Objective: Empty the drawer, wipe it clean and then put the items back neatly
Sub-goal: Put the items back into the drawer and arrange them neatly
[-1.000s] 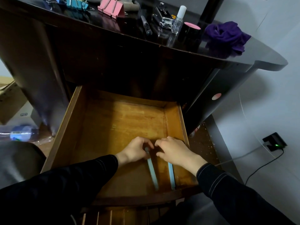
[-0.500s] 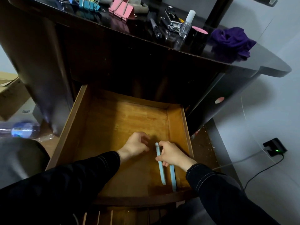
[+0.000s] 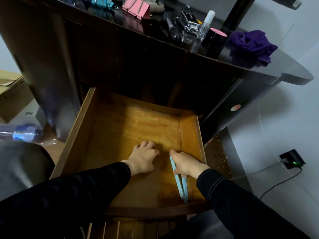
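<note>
Fingers of the right hand (image 3: 187,165) curl round two light-blue slim pens (image 3: 177,181), thumb along the left one, close to the right wall of the one open wooden drawer (image 3: 81,135). The left hand (image 3: 143,156) lies spread and empty on the drawer floor, mid-width. Half a second earlier the pens lay parallel and the left hand was curled; now the pens' near ends meet.

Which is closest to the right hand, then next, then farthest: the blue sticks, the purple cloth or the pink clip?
1. Blue sticks: held by the right hand, down in the drawer.
2. Purple cloth: up on the desk, right side.
3. Pink clip: on the desk too, far back on the left.
</note>
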`<control>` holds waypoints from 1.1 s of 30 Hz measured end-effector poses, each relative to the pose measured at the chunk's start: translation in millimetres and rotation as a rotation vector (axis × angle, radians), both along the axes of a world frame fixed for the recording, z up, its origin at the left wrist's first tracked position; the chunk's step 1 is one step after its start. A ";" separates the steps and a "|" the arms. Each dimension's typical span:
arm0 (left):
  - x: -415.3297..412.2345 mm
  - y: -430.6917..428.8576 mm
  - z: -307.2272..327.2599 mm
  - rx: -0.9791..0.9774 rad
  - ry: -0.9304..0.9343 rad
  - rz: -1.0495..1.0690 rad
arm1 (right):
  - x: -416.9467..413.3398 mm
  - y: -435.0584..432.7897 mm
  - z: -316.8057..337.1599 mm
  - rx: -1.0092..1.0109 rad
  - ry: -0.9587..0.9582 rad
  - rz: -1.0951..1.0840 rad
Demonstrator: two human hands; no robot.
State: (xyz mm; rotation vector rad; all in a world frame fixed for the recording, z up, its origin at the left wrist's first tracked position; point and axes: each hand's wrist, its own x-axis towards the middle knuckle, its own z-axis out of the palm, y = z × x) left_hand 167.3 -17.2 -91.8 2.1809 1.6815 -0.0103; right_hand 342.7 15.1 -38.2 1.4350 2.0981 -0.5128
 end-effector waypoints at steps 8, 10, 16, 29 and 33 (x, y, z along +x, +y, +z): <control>0.5 -0.7 -0.7 0.001 0.012 0.004 | -15.9 -2.1 7.9 0.158 -0.394 0.413; 0.5 -0.9 0.1 -0.003 0.013 0.002 | -17.5 -2.4 5.7 0.217 -0.467 0.483; 0.5 -1.4 2.2 -0.006 0.008 0.000 | -9.8 0.5 2.6 0.291 -0.511 0.569; -0.7 -2.6 4.8 -0.013 0.004 -0.011 | 9.9 -0.2 5.4 0.287 -0.408 0.551; -0.7 -2.6 3.8 -0.008 0.009 -0.011 | 11.8 -1.6 6.9 0.281 -0.394 0.568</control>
